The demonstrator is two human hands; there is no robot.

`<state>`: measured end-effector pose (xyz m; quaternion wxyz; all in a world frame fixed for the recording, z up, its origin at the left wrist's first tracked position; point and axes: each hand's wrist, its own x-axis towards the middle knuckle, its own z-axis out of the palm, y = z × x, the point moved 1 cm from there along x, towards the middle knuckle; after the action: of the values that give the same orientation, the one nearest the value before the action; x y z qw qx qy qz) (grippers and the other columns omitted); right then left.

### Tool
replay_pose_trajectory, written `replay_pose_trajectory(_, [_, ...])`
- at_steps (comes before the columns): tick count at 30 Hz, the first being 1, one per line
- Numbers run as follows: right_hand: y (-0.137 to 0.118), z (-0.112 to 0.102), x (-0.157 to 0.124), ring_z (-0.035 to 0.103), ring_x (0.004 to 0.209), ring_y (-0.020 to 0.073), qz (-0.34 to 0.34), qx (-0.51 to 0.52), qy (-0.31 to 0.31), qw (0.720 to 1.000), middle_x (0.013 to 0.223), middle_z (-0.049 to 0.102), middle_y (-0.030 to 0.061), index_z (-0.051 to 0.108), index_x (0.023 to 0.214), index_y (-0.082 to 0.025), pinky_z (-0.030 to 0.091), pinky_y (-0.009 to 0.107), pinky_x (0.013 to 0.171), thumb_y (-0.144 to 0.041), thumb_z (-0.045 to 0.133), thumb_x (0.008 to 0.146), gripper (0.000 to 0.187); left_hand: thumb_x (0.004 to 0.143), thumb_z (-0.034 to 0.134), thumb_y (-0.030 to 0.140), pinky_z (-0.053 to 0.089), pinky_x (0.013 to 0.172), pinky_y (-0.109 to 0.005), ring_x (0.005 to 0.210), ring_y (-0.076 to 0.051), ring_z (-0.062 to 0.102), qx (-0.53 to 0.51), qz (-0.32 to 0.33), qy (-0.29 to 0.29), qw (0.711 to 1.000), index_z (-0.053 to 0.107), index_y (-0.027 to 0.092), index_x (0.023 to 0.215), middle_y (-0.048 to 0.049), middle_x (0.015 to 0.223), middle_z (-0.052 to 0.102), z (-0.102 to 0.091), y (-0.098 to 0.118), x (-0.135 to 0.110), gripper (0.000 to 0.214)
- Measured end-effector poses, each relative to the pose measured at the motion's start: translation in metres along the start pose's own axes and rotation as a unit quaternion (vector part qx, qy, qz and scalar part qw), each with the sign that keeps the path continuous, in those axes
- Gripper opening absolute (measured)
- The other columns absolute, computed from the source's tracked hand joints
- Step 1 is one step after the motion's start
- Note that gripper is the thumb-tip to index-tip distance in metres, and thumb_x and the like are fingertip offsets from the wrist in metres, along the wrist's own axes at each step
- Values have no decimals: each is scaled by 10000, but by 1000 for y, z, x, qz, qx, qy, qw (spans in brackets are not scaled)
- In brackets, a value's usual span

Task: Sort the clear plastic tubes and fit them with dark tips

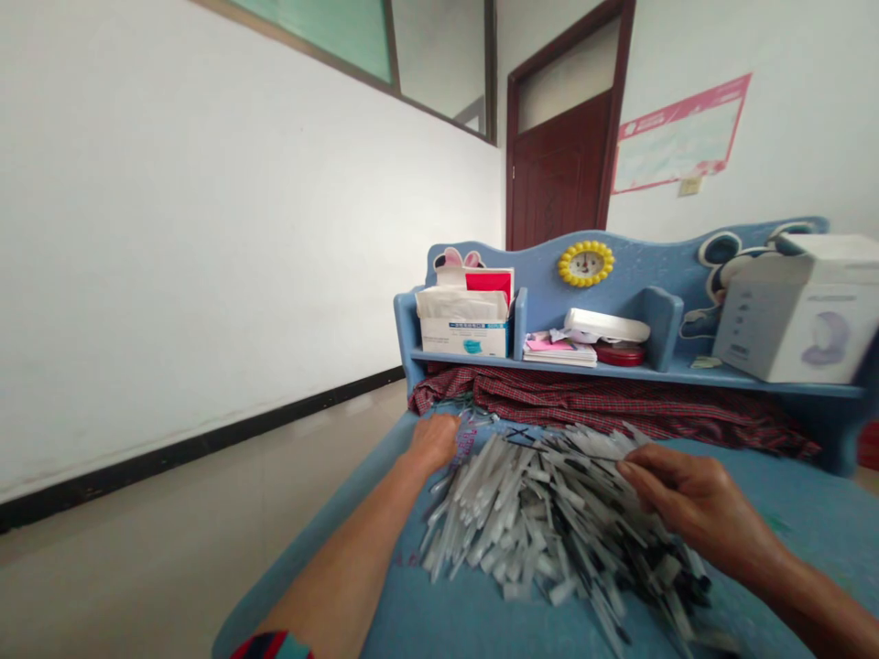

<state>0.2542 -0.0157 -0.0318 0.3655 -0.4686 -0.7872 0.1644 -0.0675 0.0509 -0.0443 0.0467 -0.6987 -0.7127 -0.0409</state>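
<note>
We find the pile of slim, translucent grey-white pieces (508, 513) spread in a loose fan on the blue counter (412, 609), in front of the wearer and between the two hands. The right hand (687, 485) is the nearer one: its thumb and forefinger reach in from the right and overlap the far right part of the pile in our view. That grip has its fingertips drawn close together, and a thin dark line seems to run leftward from them, but blur keeps us from telling whether a piece is clamped there. From this grip most of the pile lies to the left and toward the wearer. The long axes matter here: on the left side we see the pieces slant from far right to near left, while on the right they run from far left to near right, so those beneath the right hand point roughly toward the wearer and a little outward. The left hand (435, 441) rests just beside the far left edge, with the bulk of the pile to its right and nearer the wearer. Its fingers are turned away from us, so we cannot tell whether that grip is apart or together. Behind the pile runs a red checked cloth (569, 403).
</note>
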Motion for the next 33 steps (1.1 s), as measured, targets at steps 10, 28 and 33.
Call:
replay_pose_trajectory(10, [8,-5,-2,462,461,109,18,3,54,998,521,500,-13,592,685,-177,373,225,467,-452,424,858,366,771,462,89,430,798,-294,910,-224,579,-12,72,43,996,662,153,836,-98,887,633,-23,8,-8,220])
replay_pose_trajectory(28, [-11,1,-5,361,462,87,28,128,-75,988,475,375,-37,436,527,-179,293,213,458,-463,401,873,449,849,431,153,399,711,-259,826,-171,516,-204,368,42,906,592,167,893,-51,834,553,-58,84,-84,168])
replay_pose_trajectory(33, [-7,1,-5,345,410,67,63,155,-98,981,448,396,-39,410,509,-179,266,190,409,-506,407,860,480,869,403,152,402,751,-270,862,-175,512,-217,378,39,899,562,166,952,-63,887,552,-54,86,-87,180])
